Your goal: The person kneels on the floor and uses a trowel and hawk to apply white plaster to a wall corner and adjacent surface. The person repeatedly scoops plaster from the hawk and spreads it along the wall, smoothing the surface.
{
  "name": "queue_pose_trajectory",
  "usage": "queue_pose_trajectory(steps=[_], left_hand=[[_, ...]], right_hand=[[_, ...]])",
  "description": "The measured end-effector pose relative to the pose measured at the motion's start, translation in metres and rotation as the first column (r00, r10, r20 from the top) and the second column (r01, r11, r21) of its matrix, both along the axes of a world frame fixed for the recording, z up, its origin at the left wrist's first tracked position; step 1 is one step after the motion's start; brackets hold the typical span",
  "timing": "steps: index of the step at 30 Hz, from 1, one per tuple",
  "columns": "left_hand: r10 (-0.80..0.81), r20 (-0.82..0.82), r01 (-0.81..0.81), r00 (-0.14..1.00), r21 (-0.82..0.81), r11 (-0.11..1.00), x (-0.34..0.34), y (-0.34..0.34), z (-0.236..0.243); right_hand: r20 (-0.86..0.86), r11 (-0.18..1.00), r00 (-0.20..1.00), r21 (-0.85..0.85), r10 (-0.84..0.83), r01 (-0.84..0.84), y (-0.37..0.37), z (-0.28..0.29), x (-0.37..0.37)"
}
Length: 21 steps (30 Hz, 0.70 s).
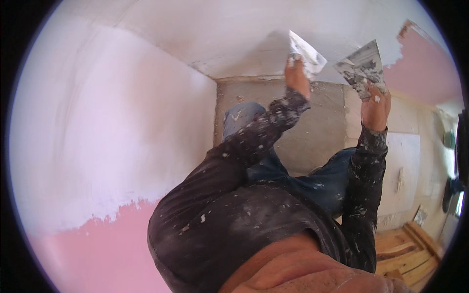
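Left of the flat grey concrete floor (320, 129) stands a smooth white wall (117, 112) with a ragged-edged pink area (110, 249); beyond the floor, a white-and-pink wall (220, 36); to its right, yellowish wooden planks (403, 251).

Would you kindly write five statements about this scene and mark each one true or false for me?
1. The right hand holds a smeared scraper. True.
2. The left hand is empty. False: it holds a second scraper.
3. The wall on the left is pink all over. False: it is largely white, with pink lower in the picture.
4. The left sleeve is speckled with white. True.
5. The wooden planks lie at the picture's lower left. False: they are at the lower right.
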<state>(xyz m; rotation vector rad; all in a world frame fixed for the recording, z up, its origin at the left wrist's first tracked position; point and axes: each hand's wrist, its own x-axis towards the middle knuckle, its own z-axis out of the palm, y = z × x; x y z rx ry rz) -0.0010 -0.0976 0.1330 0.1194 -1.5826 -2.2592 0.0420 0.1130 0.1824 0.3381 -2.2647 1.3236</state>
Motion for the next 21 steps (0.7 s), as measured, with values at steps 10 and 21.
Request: queue_pose_trajectory(steps=[10, 21], left_hand=[[-0.375, -0.461, 0.089, 0.804, -0.53, 0.843, 0.029, -0.017, 0.118], [-0.853, -0.045, 0.09, 0.52, -0.99, 0.107, 0.048, -0.033, 0.135]], right_hand=[[0.061, -0.001, 0.616, -0.995, 0.785, 0.1, -0.02, 0.015, 0.0], [-0.151, -0.254, 0.535, -0.959, 0.831, 0.124, -0.023, -0.001, 0.006]])
